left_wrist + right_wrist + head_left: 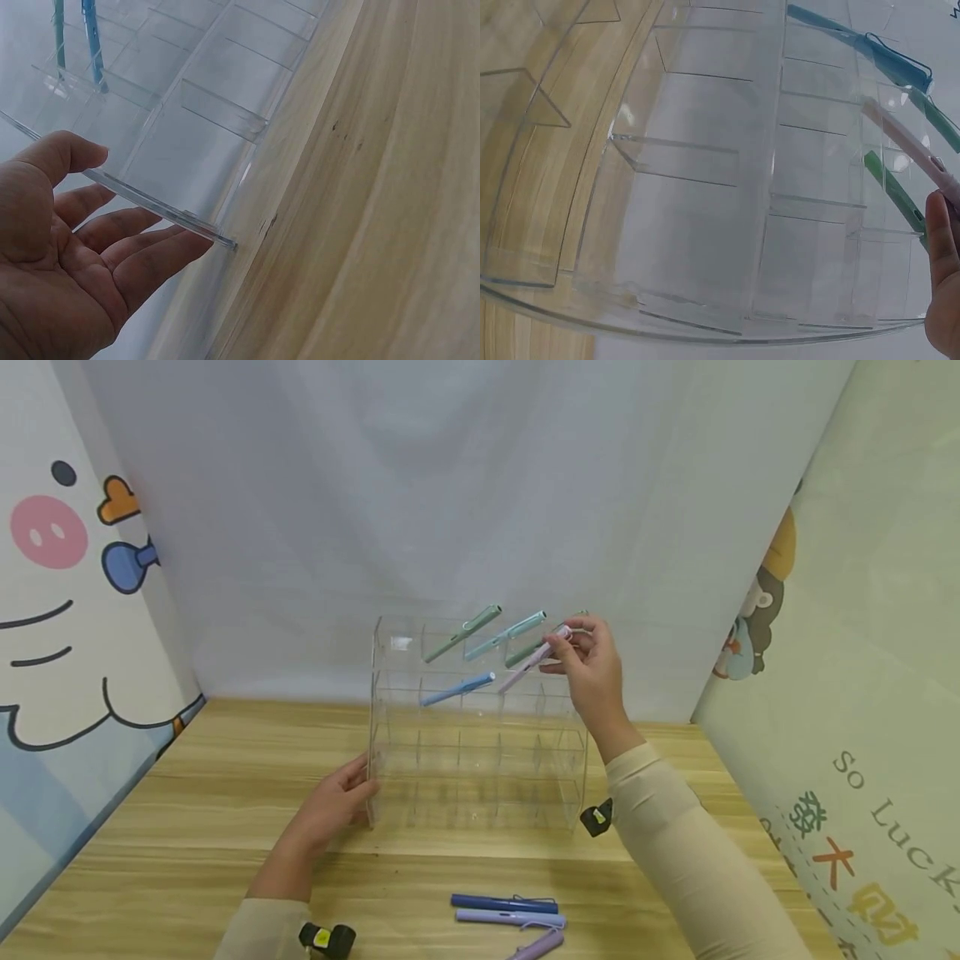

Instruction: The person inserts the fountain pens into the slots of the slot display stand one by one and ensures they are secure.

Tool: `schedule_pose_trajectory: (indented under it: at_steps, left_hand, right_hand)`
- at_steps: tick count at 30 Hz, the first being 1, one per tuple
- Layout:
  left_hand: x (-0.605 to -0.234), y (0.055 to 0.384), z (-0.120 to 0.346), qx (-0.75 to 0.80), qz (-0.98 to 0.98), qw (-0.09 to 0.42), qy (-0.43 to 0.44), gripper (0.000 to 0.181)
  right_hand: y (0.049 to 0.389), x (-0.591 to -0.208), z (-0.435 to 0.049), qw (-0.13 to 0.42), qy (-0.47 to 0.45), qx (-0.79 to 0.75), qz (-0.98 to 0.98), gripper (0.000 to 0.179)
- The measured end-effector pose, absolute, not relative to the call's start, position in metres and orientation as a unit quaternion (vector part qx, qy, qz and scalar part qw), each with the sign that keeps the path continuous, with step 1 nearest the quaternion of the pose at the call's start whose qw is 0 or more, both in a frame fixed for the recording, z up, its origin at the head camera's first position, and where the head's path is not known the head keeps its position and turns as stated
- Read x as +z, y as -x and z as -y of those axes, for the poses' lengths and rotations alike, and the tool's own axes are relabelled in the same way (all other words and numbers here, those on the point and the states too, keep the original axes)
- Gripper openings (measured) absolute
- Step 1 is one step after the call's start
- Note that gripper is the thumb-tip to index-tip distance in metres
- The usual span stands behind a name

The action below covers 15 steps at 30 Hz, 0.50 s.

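A clear acrylic rack (480, 760) with several tiers of compartments stands on the table. My left hand (341, 802) holds its left side edge, the thumb on one side and the fingers on the other in the left wrist view. My right hand (592, 672) pinches a pale pink pen (534, 662) by its clip end, its other end over the second tier. In the top tier lean a sage green pen (463, 633), a light turquoise pen (506, 635) and a darker green pen (522, 653), partly hidden behind the pink one. A blue pen (457, 689) leans in the second tier.
Near the table's front edge lie a dark blue pen (504, 903), a lavender pen (510, 917) and a purple pen (537, 946). A pale curtain (465, 485) hangs behind the rack. Printed panels border the wooden table (225, 793) on both sides.
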State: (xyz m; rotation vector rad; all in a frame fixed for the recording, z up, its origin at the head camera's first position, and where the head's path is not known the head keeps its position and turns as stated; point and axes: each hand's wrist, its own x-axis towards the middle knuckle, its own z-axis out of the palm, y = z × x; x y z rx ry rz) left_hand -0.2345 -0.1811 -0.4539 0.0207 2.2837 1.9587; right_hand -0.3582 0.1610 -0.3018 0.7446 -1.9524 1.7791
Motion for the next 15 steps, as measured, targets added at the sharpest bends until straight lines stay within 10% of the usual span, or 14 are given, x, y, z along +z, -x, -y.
schedule_pose_trajectory:
  at_steps: [15]
  left_hand:
    - [-0.455, 0.235, 0.182, 0.641, -0.764, 0.066, -0.003, 0.068]
  right_hand:
    - [0.354, -0.329, -0.148, 0.139, -0.269, 0.606, 0.736, 0.037]
